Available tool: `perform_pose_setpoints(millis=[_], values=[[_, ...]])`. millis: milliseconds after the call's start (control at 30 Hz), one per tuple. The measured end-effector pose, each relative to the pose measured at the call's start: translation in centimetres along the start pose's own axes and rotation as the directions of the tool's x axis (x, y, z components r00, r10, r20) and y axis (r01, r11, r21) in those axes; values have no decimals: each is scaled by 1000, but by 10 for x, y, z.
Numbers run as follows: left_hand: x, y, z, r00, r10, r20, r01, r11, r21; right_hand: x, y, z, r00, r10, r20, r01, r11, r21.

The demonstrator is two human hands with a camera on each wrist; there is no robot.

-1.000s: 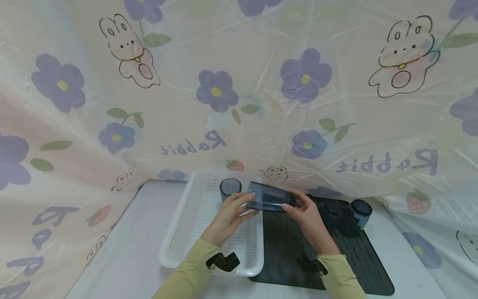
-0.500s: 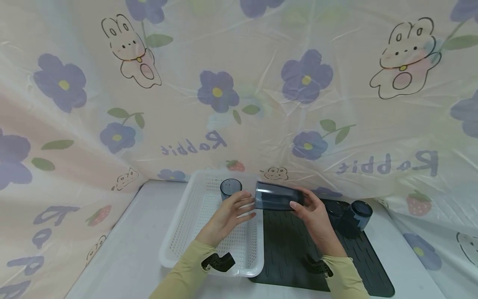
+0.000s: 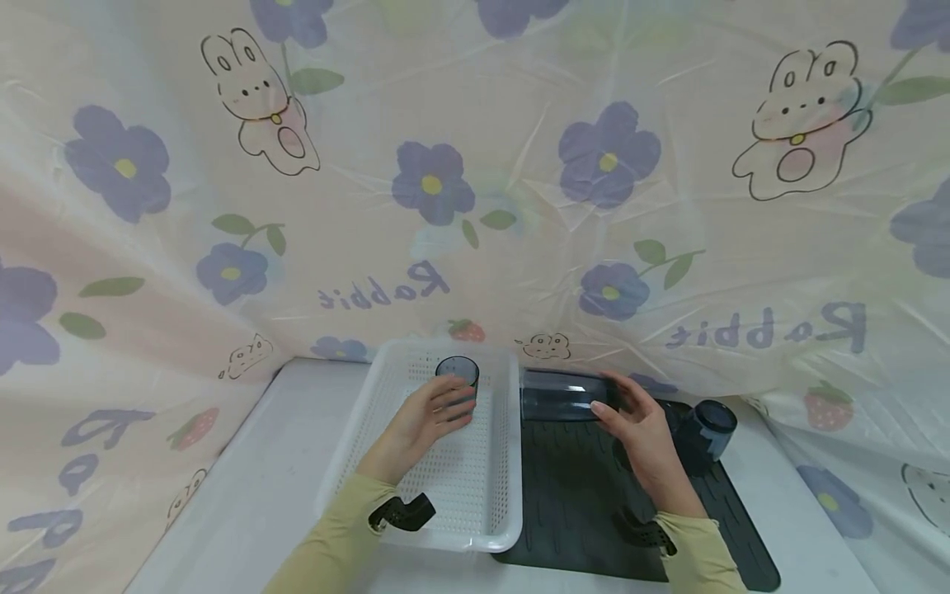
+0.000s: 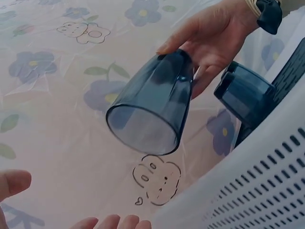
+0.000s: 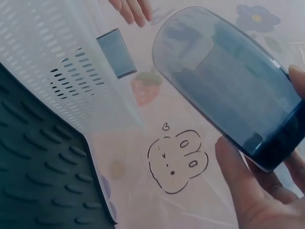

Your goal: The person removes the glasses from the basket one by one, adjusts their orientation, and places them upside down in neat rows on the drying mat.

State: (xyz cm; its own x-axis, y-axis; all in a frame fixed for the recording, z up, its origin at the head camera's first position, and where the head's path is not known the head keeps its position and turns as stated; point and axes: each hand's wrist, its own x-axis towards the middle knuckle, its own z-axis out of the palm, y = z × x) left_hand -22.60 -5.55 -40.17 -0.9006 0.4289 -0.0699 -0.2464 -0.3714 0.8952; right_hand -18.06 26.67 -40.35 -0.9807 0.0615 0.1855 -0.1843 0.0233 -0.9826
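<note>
My right hand grips a dark blue drinking glass near its base. The glass lies on its side in the air, its mouth toward the left. In the left wrist view, the open mouth of the held glass faces the camera. My left hand has let-out, relaxed fingers and holds nothing; it hovers over the white basket. Behind its fingertips in the head view stands another blue glass inside the basket, partly hidden. The right wrist view shows the left fingertips apart from the held glass.
A black ridged drying mat lies right of the basket. On its far right side stands a dark glass, with another partly hidden behind the right hand. A patterned plastic curtain hangs behind and at the sides of the white table.
The left hand has come off the held glass and moved left and down over the basket. The right hand has carried the glass to the right, over the mat.
</note>
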Motion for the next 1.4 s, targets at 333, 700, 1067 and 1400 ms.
perform_pose_setpoints(millis=[333, 700, 1067, 1400], values=[[-6, 5, -22, 995, 11, -95, -12, 1000, -12, -5, -1, -7, 999, -41, -32, 40, 999, -30], [-9, 10, -37, 989, 2, -149, -3, 1000, -4, -5, 4, -13, 995, -67, -80, 59, 993, -100], [-8, 12, -45, 984, -11, -177, 8, 1000, -13, -8, 7, -16, 987, -41, -158, 2, 972, -235], [-7, 17, -49, 978, -8, -208, 8, 1000, -3, -6, 11, -19, 981, -69, -184, 14, 958, -285]])
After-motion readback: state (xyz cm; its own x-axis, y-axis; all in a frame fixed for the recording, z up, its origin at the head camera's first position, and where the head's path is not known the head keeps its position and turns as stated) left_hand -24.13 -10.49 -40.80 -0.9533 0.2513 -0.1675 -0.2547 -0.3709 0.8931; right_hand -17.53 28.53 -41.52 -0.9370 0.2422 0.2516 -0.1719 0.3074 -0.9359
